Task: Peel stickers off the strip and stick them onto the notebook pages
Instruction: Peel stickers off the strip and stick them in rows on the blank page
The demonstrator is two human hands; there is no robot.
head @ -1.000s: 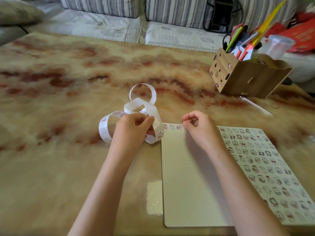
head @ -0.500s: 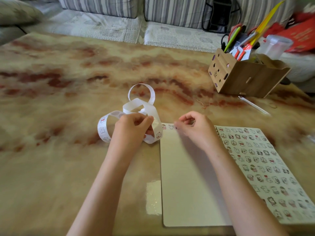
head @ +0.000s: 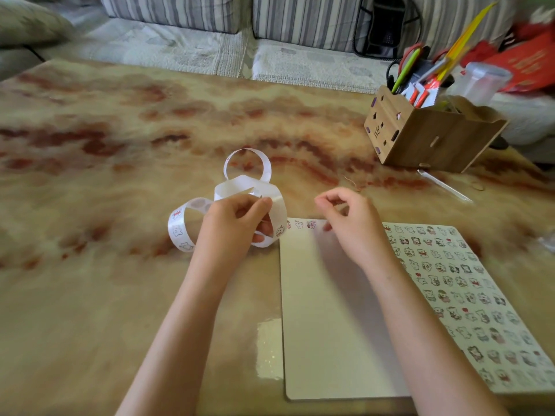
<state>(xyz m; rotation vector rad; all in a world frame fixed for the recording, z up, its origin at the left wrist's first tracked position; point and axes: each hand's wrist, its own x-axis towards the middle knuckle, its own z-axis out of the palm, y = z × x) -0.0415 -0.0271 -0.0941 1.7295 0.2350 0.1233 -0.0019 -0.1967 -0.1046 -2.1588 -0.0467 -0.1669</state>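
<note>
The looped sticker strip is gripped in the left hand just beside the open notebook on the bench, the right hand held curled above the page's top edge, any sticker pinched there not discernible.

Nothing in view can be read as a word, number or brand. The red packet at the far right carries faint gold marks, too blurred to make out. The strip and the right-hand page of the notebook bear only small cartoon drawings, and any lettering among them is too small to tell. The wooden box on the tabletop shows cut-out shapes in its side, a sort of face rather than letters.
</note>
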